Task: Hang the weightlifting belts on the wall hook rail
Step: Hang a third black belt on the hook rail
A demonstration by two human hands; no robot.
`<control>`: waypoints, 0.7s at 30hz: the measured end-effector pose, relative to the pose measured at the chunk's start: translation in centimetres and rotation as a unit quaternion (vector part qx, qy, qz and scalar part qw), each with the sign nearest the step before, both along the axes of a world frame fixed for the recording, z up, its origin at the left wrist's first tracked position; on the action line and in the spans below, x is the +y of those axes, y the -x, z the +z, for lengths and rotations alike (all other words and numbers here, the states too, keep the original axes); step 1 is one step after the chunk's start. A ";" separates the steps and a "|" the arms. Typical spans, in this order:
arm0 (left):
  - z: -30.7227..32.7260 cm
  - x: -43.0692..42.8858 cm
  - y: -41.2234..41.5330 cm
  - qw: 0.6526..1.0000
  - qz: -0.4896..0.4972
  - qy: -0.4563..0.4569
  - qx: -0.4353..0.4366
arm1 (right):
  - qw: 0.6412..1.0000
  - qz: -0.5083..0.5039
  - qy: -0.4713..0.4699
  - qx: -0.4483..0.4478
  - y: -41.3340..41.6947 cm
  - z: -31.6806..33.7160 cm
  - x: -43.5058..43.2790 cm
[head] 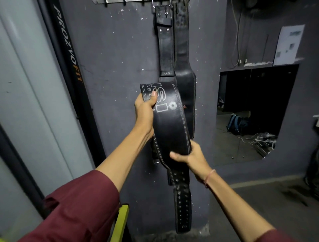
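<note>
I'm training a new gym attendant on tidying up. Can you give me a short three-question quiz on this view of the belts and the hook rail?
1. True or false: the held belt already hangs from the hook rail.
2. Which hand has a grip on it? A) left hand only; B) right hand only; C) both.
3. Fill in: the hanging belt already on the rail lies ___ the held belt, against the wall.

Key: 1 false, it is in the hands, below the rail; 2 C; 3 behind.
</note>
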State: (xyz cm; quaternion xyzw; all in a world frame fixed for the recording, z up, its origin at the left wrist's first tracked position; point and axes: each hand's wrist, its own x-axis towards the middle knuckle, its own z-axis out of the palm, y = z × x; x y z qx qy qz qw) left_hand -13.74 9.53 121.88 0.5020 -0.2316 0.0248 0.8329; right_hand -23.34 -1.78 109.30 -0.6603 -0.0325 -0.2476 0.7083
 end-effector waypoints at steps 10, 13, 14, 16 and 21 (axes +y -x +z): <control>-3.3 -0.2 0.3 0.980 0.148 -0.124 -0.056 | 0.997 -0.002 -0.003 -0.073 -3.4 10.0 0.7; -2.7 0.1 0.3 0.950 0.200 -0.240 -0.015 | 0.996 -0.005 -0.015 -0.087 -3.1 9.3 0.9; -2.5 0.2 0.1 0.951 0.180 -0.252 0.002 | 0.996 -0.002 -0.016 -0.087 -2.9 9.2 0.8; -1.8 0.2 -0.8 0.974 0.053 -0.205 0.074 | 0.996 0.011 -0.013 -0.082 -2.3 8.8 0.2; -0.1 -0.1 -0.6 0.980 -0.116 -0.099 0.128 | 0.999 0.024 -0.005 -0.049 -0.6 7.8 -0.8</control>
